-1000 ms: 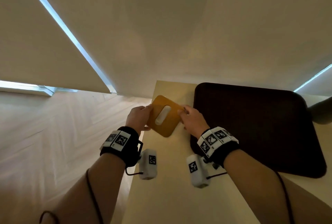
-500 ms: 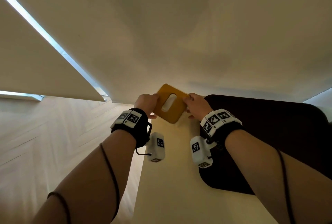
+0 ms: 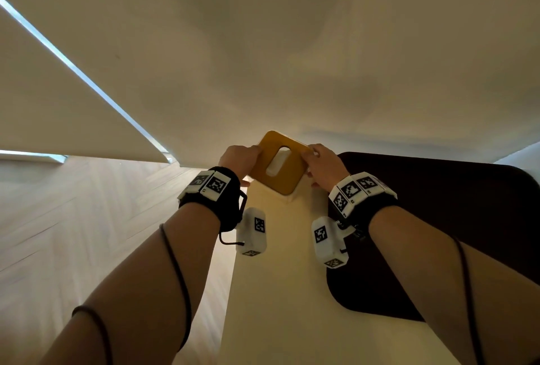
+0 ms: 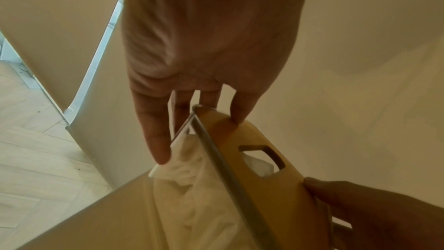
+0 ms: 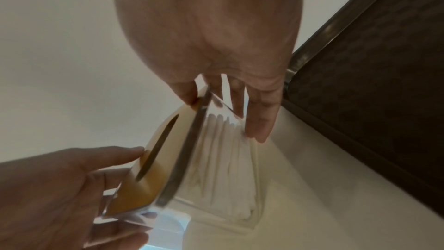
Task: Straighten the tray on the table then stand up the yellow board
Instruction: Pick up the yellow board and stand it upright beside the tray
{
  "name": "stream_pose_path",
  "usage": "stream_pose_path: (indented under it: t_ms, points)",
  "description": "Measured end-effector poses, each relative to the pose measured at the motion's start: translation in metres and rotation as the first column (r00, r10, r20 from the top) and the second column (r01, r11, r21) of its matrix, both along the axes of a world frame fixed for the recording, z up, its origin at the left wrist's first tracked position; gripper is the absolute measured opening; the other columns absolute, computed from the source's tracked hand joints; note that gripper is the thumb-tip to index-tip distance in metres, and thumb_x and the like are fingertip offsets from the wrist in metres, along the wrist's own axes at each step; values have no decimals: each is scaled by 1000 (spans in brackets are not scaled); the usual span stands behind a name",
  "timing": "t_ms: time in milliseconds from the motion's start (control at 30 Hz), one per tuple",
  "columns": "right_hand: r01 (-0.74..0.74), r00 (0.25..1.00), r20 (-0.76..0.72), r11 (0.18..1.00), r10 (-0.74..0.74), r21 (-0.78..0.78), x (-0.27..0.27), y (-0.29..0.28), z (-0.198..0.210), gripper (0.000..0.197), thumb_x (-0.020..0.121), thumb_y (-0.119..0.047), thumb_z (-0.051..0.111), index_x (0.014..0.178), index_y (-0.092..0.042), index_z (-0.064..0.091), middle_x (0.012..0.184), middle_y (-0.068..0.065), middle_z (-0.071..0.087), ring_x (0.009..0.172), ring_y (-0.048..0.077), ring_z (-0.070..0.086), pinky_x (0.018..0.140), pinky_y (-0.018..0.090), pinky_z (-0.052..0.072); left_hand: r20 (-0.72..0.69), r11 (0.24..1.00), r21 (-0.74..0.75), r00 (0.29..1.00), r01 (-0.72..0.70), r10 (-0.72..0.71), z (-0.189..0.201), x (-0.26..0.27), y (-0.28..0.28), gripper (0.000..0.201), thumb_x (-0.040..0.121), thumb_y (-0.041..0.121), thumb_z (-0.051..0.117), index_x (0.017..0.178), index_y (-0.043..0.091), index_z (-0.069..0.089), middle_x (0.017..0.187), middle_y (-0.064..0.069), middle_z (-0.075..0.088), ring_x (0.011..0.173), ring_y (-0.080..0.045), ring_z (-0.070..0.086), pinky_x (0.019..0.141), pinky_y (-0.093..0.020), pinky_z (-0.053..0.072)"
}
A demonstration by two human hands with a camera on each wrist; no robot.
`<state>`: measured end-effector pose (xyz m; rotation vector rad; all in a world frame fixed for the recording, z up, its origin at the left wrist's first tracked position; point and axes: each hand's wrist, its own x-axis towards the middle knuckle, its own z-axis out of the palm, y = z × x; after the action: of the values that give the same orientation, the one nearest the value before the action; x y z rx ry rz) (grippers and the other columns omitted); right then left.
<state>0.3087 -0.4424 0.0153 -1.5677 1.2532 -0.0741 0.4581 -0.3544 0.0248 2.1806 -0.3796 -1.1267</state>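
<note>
Both hands are gripping the yellow board [image 3: 279, 163], one at each side edge. The left hand [image 3: 239, 158] is curling its fingers [image 4: 153, 136] round the left edge, thumb on the yellow face; the right hand [image 3: 323, 163] is pinching the opposite edge the same way, fingers [image 5: 260, 121] reaching down behind it. The board is tilting up on its near edge, its face with the long slot turned toward the person, at the far left end of the table [image 3: 280, 291], close to the wall [image 3: 292, 57]. Under the yellow face a clear box [image 5: 216, 151] full of white tissue [image 4: 192, 174] is showing, and tissue is peeking through the slot. Just to the right, the dark tray [image 3: 438, 218] is lying flat on the table, its left edge beside the right wrist. Wooden flooring [image 3: 73, 218] is stretching away on the left.
</note>
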Motion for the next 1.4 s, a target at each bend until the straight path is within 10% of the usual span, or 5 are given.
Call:
stream_pose_path:
  t_ms: [133,367,733,1400]
  points:
    - [269,959,85,963,-269,21,-4,7,-7,45,89,-35,50,129,-17,41,127,15,54,109,34,56,96,53,49,165,996,-87,986,21,-6,7,12,-5,21,79,30,55,73,11,59,81,-9,59,79,-27,52,87,-46,51]
    - [508,828,178,846,-532,161,-1,39,-23,31,86,-18,57,116,-18,49,108,8,62,100,26,60,90,51,53,194,978,-98,968,182,-160,10,17,-5,15,78,14,58,84,16,72,85,-3,67,87,-30,65,91,-49,55]
    - [399,896,192,916,-401,48,4,27,-29,30,88,-11,53,117,-20,56,112,10,66,101,28,63,90,52,54,125,983,-131,986,129,-113,2,19,6,12,83,9,59,92,10,67,90,-10,67,81,-27,65,64,-35,55]
    - [278,946,185,960,-268,-31,3,10,-27,30,92,-13,46,117,-23,60,109,8,70,97,27,64,89,50,55,-11,981,-178,997,70,-73,0,17,13,11,87,10,60,97,8,63,81,-9,66,70,-23,66,62,-35,58]
